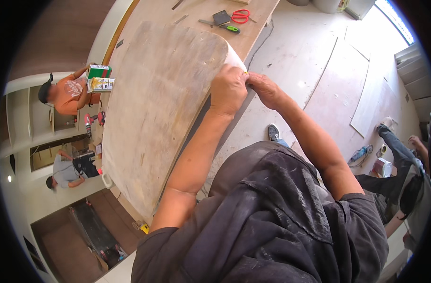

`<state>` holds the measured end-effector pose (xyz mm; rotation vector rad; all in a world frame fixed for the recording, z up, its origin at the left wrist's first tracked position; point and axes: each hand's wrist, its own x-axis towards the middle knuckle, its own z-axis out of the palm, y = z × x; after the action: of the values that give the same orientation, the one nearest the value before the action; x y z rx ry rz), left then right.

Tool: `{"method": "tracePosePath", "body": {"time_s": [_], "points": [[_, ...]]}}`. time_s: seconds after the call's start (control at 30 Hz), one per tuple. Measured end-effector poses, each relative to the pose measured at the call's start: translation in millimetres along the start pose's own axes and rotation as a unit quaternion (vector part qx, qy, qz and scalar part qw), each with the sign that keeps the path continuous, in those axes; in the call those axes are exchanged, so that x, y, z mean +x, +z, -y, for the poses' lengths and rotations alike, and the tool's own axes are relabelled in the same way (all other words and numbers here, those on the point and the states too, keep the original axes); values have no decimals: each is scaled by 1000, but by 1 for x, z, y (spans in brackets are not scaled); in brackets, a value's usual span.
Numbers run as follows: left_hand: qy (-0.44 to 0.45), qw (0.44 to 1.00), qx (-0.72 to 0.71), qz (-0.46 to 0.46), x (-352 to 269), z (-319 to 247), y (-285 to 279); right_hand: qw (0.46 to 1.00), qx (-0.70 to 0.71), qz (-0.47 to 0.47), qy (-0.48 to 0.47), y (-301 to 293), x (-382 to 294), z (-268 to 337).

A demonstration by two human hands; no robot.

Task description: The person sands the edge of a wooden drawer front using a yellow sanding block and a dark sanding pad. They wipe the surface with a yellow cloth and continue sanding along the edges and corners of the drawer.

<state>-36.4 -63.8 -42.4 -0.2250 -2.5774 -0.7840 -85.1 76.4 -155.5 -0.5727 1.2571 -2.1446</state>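
Observation:
A large wooden panel (166, 95) with a rounded corner and a pale edge lies on the workbench (258, 26). At that edge, just below the rounded corner, my left hand (229, 90) is closed with its fingertips pinched. My right hand (266, 90) meets it there, fingertips close to the left ones. A tiny yellow bit (246, 73) shows between the fingers; what it belongs to is hidden. Red-handled scissors (240, 16), a dark flat block (221, 18) and a tool with a green and black handle (232, 29) lie on the bench beyond the panel.
A person in orange (68, 92) holds cans beyond the panel; another person (65, 171) stands further left. A red drill (94, 120) sits near the panel's far side. At right, a person's leg (396, 141), a blue power tool (360, 154) and a can (382, 167) are on the floor.

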Motion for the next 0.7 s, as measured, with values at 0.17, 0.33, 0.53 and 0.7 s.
{"method": "tracePosePath", "body": {"time_s": [0.17,0.33,0.53,0.7], "points": [[-56,995,55,67,-33,3,-33,991,97,-53,73,7,-6,-2],[10,997,74,19,-8,-6,-22,993,95,-38,55,8,-4,-8],[-23,997,56,52,-49,9,-40,998,52,-38,28,7,-11,0],[54,997,43,29,-20,-16,-23,996,90,-2,21,5,-11,-6]]}}
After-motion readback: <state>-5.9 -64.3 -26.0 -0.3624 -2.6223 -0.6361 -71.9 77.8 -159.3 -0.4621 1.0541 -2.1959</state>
